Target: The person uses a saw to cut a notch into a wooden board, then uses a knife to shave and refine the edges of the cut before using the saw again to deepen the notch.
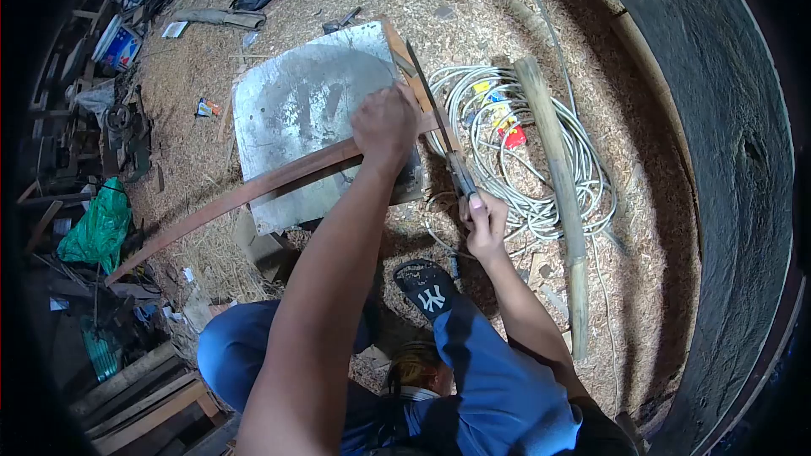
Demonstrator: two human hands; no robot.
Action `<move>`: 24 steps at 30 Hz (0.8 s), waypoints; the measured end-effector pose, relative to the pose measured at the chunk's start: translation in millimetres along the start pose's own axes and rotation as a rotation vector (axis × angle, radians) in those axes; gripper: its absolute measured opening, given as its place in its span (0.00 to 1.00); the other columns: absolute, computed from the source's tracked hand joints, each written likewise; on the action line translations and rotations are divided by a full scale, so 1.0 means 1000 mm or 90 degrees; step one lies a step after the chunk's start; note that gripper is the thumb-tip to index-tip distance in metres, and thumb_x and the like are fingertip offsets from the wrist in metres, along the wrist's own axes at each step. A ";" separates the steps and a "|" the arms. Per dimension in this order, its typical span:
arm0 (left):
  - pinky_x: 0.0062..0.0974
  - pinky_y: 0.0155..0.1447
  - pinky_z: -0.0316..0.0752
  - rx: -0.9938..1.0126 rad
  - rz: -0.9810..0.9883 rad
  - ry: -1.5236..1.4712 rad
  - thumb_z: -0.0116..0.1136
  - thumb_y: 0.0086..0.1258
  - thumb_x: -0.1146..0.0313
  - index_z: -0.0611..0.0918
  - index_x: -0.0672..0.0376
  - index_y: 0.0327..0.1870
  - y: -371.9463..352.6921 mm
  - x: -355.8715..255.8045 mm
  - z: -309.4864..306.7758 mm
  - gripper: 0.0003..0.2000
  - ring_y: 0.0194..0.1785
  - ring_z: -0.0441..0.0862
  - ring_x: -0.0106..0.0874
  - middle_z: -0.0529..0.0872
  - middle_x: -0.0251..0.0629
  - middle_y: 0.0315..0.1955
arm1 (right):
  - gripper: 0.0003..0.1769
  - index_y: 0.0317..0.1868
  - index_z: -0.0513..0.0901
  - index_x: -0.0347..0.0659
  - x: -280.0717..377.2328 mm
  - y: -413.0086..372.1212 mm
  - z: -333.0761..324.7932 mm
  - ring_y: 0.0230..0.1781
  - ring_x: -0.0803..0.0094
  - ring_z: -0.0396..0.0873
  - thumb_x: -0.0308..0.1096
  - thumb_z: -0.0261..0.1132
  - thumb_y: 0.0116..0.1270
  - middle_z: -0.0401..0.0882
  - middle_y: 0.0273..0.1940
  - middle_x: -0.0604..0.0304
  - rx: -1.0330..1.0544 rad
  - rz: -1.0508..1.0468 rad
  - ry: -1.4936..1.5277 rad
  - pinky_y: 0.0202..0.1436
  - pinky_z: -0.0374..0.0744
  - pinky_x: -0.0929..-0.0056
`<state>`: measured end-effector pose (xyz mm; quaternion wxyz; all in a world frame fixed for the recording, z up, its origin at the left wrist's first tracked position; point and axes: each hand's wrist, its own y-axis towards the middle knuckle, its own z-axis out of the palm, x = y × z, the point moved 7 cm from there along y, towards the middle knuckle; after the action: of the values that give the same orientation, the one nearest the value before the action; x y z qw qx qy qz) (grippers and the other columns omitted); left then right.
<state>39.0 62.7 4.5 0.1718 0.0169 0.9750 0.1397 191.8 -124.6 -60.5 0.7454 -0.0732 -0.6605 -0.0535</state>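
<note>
My left hand (pixel 386 125) is closed over a long reddish wooden strip (pixel 253 187), pressing it on a worn metal-topped board (pixel 287 101). The strip runs from the lower left up to the board's right edge. In my right hand (pixel 485 224) is the handle of a saw (pixel 432 100); its fingers are wrapped round it. The narrow dark blade points up and away, crossing the strip's right end just beyond my left hand. Whether the teeth have cut into the wood cannot be made out.
Coiled pale cable (pixel 591 171) and a wooden pole (pixel 557 165) lie right of the board. A large curved dark wall (pixel 726 143) bounds the right side. A green bag (pixel 100 226) and scrap wood lie left. My sandalled foot (pixel 425 289) is below the board.
</note>
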 end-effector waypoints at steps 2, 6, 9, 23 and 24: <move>0.50 0.39 0.84 0.003 -0.047 0.028 0.52 0.75 0.59 0.87 0.64 0.23 0.003 0.006 0.004 0.22 0.29 0.88 0.57 0.87 0.60 0.24 | 0.25 0.24 0.70 0.37 0.002 -0.015 -0.002 0.21 0.76 0.65 0.42 0.54 0.82 0.67 0.20 0.64 0.009 0.025 -0.025 0.26 0.62 0.71; 0.50 0.40 0.85 0.004 -0.042 0.018 0.52 0.74 0.60 0.87 0.64 0.22 0.003 0.002 0.003 0.21 0.29 0.88 0.57 0.86 0.60 0.23 | 0.28 0.21 0.66 0.41 -0.004 -0.088 -0.022 0.16 0.78 0.59 0.46 0.51 0.81 0.64 0.17 0.64 -0.004 -0.022 0.012 0.22 0.55 0.73; 0.50 0.39 0.85 -0.001 -0.030 0.020 0.53 0.74 0.60 0.87 0.64 0.22 0.000 0.001 0.000 0.21 0.28 0.87 0.58 0.86 0.60 0.22 | 0.28 0.21 0.66 0.40 0.003 -0.090 -0.022 0.17 0.79 0.59 0.45 0.51 0.81 0.64 0.17 0.65 0.006 -0.044 0.013 0.22 0.54 0.73; 0.48 0.40 0.84 0.029 -0.039 0.040 0.53 0.73 0.61 0.87 0.61 0.25 0.002 -0.006 -0.005 0.18 0.31 0.89 0.52 0.89 0.52 0.27 | 0.27 0.24 0.70 0.39 -0.003 -0.086 -0.024 0.18 0.79 0.59 0.48 0.54 0.80 0.66 0.19 0.65 -0.005 0.012 0.091 0.23 0.54 0.74; 0.48 0.40 0.84 0.031 -0.039 0.042 0.53 0.73 0.61 0.87 0.61 0.25 0.000 -0.004 -0.004 0.18 0.31 0.89 0.52 0.89 0.52 0.27 | 0.27 0.24 0.70 0.39 -0.004 -0.082 -0.023 0.18 0.79 0.59 0.48 0.54 0.80 0.66 0.19 0.65 -0.006 0.015 0.093 0.23 0.54 0.74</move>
<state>41.7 60.9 9.6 0.1433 -0.0134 0.9833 0.1110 198.8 -209.7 -63.5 0.7918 -0.0801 -0.6031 -0.0528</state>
